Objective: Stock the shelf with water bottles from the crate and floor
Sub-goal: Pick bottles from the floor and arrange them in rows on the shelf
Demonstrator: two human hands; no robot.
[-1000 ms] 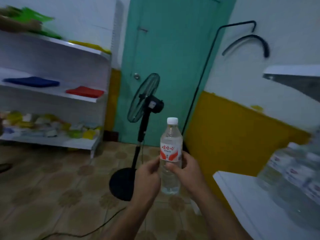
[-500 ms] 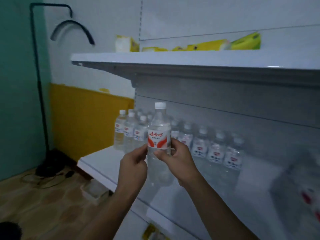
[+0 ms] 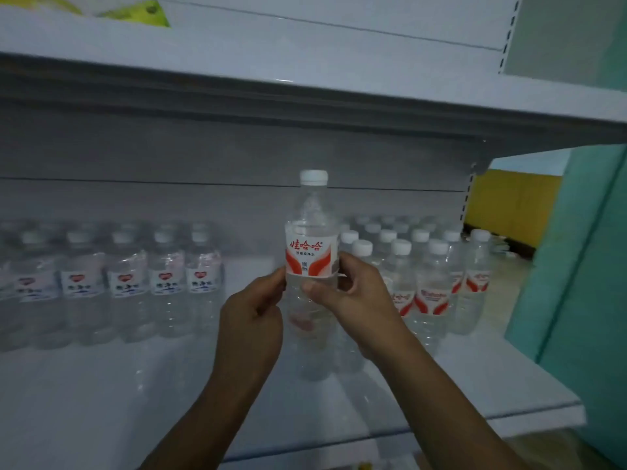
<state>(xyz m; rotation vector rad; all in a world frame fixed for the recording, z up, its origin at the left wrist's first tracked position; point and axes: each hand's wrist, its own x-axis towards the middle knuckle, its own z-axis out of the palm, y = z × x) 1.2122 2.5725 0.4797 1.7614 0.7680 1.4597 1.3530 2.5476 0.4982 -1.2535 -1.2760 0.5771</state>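
I hold a clear water bottle [image 3: 311,239] with a white cap and a red-and-white label upright in front of the white shelf [image 3: 101,395]. My left hand [image 3: 252,320] pinches its left side just below the label. My right hand [image 3: 353,293] grips the right side, thumb across the front. On the shelf behind, a group of matching red-labelled bottles [image 3: 431,279] stands to the right. A row of bottles with blue-and-red labels [image 3: 129,283] stands to the left. The crate is not in view.
An upper shelf board [image 3: 305,72] overhangs the bottles, with yellow-green packets [image 3: 135,11] on it. A teal panel [image 3: 583,266] closes the right end. A gap between the two bottle groups lies behind the held bottle.
The view has swung right from the door and fan to face the shelf squarely. Both hands have kept hold of the bottle and brought it close to the shelf's middle gap.
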